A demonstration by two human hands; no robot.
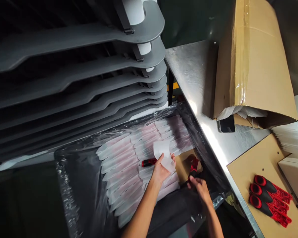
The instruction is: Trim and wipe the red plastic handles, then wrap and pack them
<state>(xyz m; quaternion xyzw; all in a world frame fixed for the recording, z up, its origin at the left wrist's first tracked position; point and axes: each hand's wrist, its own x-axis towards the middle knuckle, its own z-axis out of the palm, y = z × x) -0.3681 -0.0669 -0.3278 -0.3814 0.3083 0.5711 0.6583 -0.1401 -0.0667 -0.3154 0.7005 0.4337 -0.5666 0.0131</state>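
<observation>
Evidently for control, my left hand (159, 172) grips a white sheet (161, 149) at its edges, keeping it spread; my right hand (200, 187) pinches a red-and-black handle (194, 164) over cardboard (180, 169), beside wrapped pieces (123, 168) ranked tight, probably saving space.

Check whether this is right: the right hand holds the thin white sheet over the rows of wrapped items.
Not quite: the head view shows the left hand holding the thin white sheet over the rows of wrapped items. The right hand is at a red-and-black item.
</observation>
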